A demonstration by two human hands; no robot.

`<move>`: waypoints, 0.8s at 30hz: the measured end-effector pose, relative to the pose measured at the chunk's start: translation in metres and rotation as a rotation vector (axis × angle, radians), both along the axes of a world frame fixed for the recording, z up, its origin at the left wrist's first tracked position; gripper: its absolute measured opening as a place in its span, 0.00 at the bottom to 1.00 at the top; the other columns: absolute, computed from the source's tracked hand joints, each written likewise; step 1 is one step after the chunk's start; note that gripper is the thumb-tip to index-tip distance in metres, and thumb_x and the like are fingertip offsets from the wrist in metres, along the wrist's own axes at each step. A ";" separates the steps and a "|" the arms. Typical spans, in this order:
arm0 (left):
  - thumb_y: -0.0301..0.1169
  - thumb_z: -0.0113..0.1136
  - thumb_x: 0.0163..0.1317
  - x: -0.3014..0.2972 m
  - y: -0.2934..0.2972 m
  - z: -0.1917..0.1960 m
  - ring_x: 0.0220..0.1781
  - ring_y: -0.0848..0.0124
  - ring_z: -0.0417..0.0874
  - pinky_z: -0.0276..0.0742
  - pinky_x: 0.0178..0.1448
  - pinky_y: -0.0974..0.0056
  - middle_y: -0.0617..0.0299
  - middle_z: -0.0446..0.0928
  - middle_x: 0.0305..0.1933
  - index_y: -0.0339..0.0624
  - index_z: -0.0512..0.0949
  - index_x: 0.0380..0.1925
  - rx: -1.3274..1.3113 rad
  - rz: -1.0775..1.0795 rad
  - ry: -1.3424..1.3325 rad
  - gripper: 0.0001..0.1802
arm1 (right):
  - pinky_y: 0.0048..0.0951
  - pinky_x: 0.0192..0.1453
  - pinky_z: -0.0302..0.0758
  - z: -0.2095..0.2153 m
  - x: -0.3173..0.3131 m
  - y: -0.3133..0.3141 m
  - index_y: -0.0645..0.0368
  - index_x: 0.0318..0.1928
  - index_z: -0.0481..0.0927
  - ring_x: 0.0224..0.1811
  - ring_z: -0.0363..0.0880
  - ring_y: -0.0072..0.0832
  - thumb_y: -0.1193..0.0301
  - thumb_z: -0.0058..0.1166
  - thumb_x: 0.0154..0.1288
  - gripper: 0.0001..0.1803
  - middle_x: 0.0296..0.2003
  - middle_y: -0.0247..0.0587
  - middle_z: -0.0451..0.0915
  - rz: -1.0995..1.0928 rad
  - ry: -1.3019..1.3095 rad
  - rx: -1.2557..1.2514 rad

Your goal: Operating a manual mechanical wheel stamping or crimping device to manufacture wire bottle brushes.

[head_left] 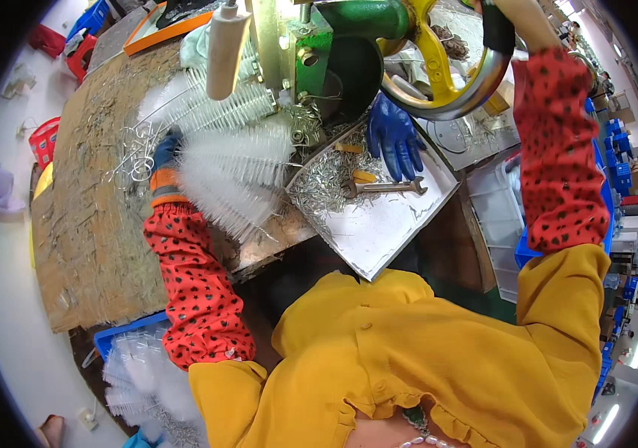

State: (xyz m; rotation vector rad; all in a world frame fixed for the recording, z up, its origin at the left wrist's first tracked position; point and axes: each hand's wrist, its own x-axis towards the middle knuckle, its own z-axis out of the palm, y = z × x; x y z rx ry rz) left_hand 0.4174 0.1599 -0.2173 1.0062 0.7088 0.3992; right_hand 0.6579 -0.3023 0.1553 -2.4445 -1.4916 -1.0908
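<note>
My left hand [165, 153], in a blue glove with an orange cuff, holds a bunch of white bristle brushes [233, 168] with looped wire handles [138, 160]. Bristles hide most of its fingers. The brush tops reach under a green hand press [311, 56], beside its metal column. At the upper right, my bare right hand [517, 11] grips the black-wrapped part of the rim of a yellow-spoked handwheel [432, 56]; the top edge of the picture cuts the hand off. More white brushes [214, 104] lie on the bench behind the held ones.
A white tray [379, 239] at the bench's front holds metal clippings [326, 183], a wrench [386, 188] and a blue glove [395, 138]. A blue crate [132, 326] at lower left holds brushes. An orange box [162, 33] stands at the back of the worn wooden bench [87, 224].
</note>
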 end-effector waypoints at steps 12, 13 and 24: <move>0.33 0.53 0.64 0.003 -0.005 0.005 0.42 0.68 0.77 0.73 0.52 0.64 0.62 0.79 0.46 0.38 0.79 0.47 0.109 0.020 0.048 0.15 | 0.23 0.30 0.74 -0.027 -0.013 -0.015 0.62 0.39 0.72 0.25 0.78 0.25 0.74 0.53 0.59 0.08 0.23 0.38 0.76 -0.024 0.512 0.266; 0.33 0.53 0.64 0.006 -0.002 0.004 0.42 0.69 0.77 0.73 0.52 0.65 0.62 0.79 0.46 0.38 0.79 0.47 0.061 0.028 0.086 0.15 | 0.23 0.30 0.74 -0.055 -0.035 -0.022 0.63 0.41 0.70 0.25 0.78 0.24 0.74 0.53 0.61 0.10 0.23 0.37 0.76 -0.031 0.557 0.469; 0.38 0.52 0.68 -0.037 -0.043 0.045 0.39 0.71 0.79 0.75 0.47 0.66 0.60 0.80 0.40 0.36 0.79 0.41 -0.198 -0.145 -0.185 0.16 | 0.23 0.29 0.76 -0.150 -0.064 -0.033 0.66 0.46 0.66 0.24 0.80 0.23 0.68 0.58 0.61 0.20 0.27 0.41 0.79 0.148 0.823 0.989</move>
